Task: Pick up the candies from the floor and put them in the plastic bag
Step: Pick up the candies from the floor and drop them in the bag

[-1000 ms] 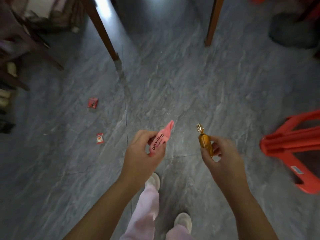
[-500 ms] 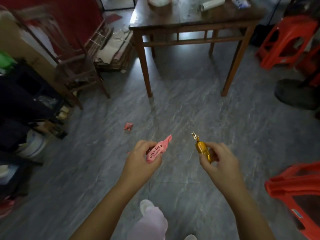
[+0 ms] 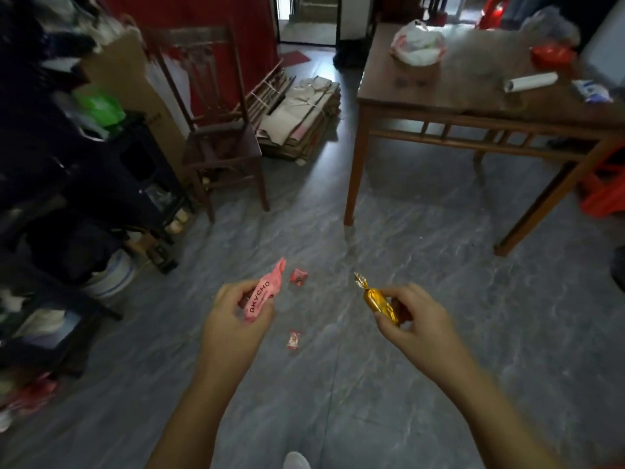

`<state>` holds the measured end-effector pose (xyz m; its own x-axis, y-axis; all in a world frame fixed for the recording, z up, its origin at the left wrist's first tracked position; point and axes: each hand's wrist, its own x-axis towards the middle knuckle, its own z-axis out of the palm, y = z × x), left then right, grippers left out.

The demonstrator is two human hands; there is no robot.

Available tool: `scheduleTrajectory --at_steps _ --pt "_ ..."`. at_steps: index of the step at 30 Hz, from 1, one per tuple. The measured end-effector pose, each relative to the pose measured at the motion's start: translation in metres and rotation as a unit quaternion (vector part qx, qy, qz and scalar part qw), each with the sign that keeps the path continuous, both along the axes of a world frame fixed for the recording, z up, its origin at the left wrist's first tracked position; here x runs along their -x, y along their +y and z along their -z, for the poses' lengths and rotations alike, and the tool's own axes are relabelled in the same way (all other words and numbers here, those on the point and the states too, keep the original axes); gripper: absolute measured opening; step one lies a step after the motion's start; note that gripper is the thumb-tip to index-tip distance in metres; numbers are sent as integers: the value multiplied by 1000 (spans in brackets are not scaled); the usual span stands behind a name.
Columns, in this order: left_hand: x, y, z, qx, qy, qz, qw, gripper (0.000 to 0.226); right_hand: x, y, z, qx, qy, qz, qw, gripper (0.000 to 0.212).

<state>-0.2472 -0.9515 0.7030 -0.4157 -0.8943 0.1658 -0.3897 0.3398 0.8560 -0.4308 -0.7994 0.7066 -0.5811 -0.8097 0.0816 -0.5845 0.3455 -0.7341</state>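
The left hand grips a pink candy; the right hand pinches a gold candy. Two red candies lie on the floor between them.

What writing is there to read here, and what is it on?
"BKYCHO": pink candy, held in the left hand.
Gold candy in the right hand: no writing shows.
Far red candy and near red candy on the floor: print too small.
Blue packet on the table: blurred.
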Motion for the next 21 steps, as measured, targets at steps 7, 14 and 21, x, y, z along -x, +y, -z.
scheduleTrajectory --at_steps 7,14,21 --pt "18 -114 20 -48 -17 -48 998 25 14 -126 4 12 2 -21 1000 18" --pt "128 -217 26 -58 -15 -7 998 26 129 -211 22 -6 10 47 999 26" --pt "242 -331 2 7 -59 38 997 21 243 -339 17 13 -6 20 1000 18"
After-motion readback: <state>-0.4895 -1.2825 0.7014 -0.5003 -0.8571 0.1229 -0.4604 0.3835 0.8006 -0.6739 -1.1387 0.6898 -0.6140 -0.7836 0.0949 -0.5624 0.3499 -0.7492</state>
